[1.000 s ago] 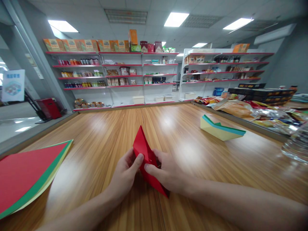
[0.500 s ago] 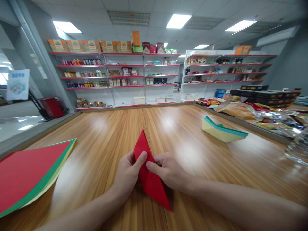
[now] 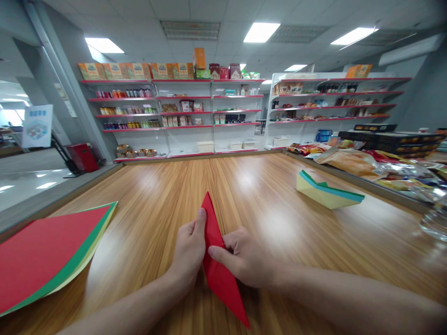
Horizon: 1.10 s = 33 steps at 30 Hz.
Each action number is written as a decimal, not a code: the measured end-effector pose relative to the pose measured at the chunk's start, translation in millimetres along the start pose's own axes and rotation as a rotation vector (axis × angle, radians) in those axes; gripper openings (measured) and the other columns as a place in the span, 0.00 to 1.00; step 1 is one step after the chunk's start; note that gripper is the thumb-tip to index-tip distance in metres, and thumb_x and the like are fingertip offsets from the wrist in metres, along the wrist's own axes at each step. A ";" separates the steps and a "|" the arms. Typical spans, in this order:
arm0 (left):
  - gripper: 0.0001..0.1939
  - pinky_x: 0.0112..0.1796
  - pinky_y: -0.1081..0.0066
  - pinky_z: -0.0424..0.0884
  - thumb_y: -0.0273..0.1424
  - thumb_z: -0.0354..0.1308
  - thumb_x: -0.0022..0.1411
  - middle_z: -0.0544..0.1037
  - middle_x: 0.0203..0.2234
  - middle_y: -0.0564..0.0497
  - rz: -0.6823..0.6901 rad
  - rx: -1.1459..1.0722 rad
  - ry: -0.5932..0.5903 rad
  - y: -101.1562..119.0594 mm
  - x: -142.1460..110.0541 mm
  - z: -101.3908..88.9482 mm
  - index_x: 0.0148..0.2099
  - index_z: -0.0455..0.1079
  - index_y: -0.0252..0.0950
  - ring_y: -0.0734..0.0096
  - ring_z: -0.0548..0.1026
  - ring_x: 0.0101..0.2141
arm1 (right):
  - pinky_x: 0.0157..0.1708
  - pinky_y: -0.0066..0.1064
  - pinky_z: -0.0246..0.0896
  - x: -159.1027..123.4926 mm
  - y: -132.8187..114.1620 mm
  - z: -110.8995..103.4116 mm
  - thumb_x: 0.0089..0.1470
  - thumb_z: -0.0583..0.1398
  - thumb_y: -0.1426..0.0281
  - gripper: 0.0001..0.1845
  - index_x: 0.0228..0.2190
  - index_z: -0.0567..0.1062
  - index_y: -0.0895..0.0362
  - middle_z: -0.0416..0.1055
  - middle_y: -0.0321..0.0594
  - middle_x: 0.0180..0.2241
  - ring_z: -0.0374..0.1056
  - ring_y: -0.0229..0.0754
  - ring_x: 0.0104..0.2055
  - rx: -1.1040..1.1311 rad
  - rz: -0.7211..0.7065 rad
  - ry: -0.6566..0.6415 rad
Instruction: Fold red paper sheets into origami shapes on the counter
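Observation:
A folded piece of red paper (image 3: 220, 275), long and pointed at both ends, stands over the wooden table (image 3: 153, 195) between my two hands. My left hand (image 3: 190, 244) grips its left edge, the thumb lying along that side near the upper point. From the right, my right hand (image 3: 246, 258) pinches the middle, its thumb on the near face and its fingers behind the paper. Those fingers are partly hidden. Farther right sits a folded paper boat (image 3: 326, 193) in yellow, blue and green.
At the left lies a stack of coloured paper sheets (image 3: 49, 256), red on top. A clear plastic container (image 3: 435, 223) stands at the right edge. Packaged snacks (image 3: 352, 163) and black boxes (image 3: 387, 139) lie beyond the table's right rim. Stocked shelves (image 3: 181, 97) line the back.
My left thumb has moved off the paper's face up to its left edge. My right thumb has shifted slightly lower. The red paper looks narrower, and the view has tilted slightly.

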<state>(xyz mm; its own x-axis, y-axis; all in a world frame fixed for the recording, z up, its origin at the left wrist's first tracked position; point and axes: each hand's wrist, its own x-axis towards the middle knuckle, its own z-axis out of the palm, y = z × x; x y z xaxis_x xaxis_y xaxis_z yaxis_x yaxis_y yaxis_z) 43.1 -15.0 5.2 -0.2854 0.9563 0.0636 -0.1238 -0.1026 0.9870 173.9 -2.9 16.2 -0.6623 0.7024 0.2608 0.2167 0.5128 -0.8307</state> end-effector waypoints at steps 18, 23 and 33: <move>0.27 0.17 0.75 0.57 0.54 0.52 0.56 0.64 0.14 0.55 0.010 -0.029 0.065 -18.8 36.8 35.1 0.20 0.59 0.36 0.75 0.61 0.16 | 0.18 0.26 0.41 2.3 31.8 -18.1 0.57 0.51 0.62 0.22 0.15 0.56 0.57 0.51 0.31 0.16 0.48 0.31 0.18 -0.098 0.030 0.177; 0.28 0.17 0.73 0.51 0.51 0.47 0.61 0.61 0.14 0.54 0.224 0.246 -0.016 -14.2 31.3 27.4 0.17 0.57 0.37 0.75 0.58 0.17 | 0.18 0.25 0.46 2.7 38.5 -18.3 0.57 0.52 0.55 0.25 0.17 0.62 0.59 0.55 0.34 0.17 0.52 0.32 0.19 0.063 0.093 0.207; 0.26 0.18 0.74 0.52 0.48 0.46 0.63 0.68 0.14 0.52 0.326 0.348 -0.087 -3.1 23.0 27.9 0.19 0.62 0.37 0.72 0.63 0.16 | 0.17 0.25 0.49 3.9 35.1 -18.1 0.58 0.52 0.54 0.28 0.14 0.64 0.59 0.61 0.35 0.13 0.56 0.32 0.16 0.129 0.050 0.364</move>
<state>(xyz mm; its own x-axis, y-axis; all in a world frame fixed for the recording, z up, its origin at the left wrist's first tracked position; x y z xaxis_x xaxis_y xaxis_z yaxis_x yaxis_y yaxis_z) 63.4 15.0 7.7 -0.1738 0.9103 0.3756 0.2886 -0.3176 0.9032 191.9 26.7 -3.0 -0.3507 0.8658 0.3568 0.1351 0.4238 -0.8956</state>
